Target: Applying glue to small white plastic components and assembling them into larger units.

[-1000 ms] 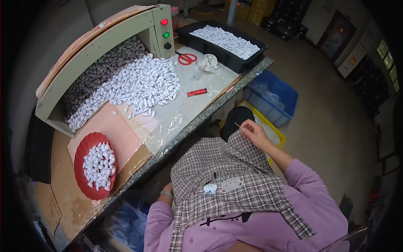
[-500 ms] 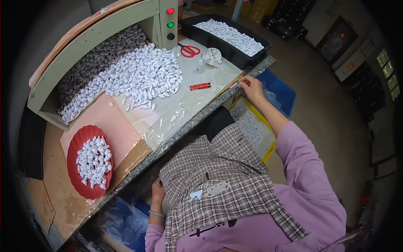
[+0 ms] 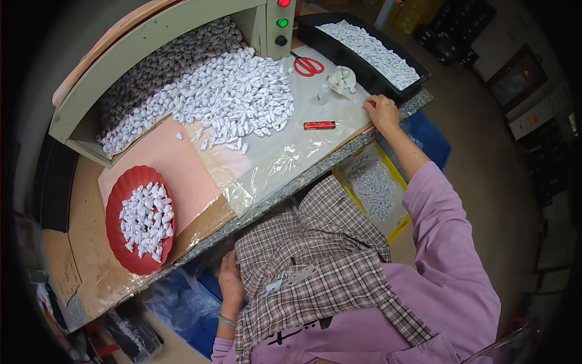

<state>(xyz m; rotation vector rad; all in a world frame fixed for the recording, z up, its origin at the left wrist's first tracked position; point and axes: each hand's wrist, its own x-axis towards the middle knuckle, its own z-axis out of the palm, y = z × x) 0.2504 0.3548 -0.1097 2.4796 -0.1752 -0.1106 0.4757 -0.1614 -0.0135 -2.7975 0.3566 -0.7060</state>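
My right hand [image 3: 383, 114] is at the right end of the worktable, by its front edge, with fingers curled and fingertips pinched together over the clear sheet [image 3: 273, 176]. Whatever they hold, if anything, is too small to make out. Beyond that hand lies a crumpled white cloth [image 3: 342, 80] beside a small clear bottle [image 3: 323, 95]. A short red stick-like object [image 3: 319, 125] lies to its left. My left hand [image 3: 231, 280] rests low against the side of my checked apron [image 3: 315, 242], fingers extended and holding nothing I can see.
Small white pieces [image 3: 254, 91] spill in a heap from an arched grey machine [image 3: 163, 45]. More fill a red scalloped plate [image 3: 113, 230], a black tray [image 3: 309, 33] and a yellow-rimmed bin [image 3: 398, 230]. Red-handled scissors [image 3: 309, 67] lie by the tray. A blue bin [image 3: 439, 145] stands below.
My right hand has moved from beyond the table's front edge to over the tabletop near the white cloth. My left hand shows more fully beside the apron. The whole view has shifted.
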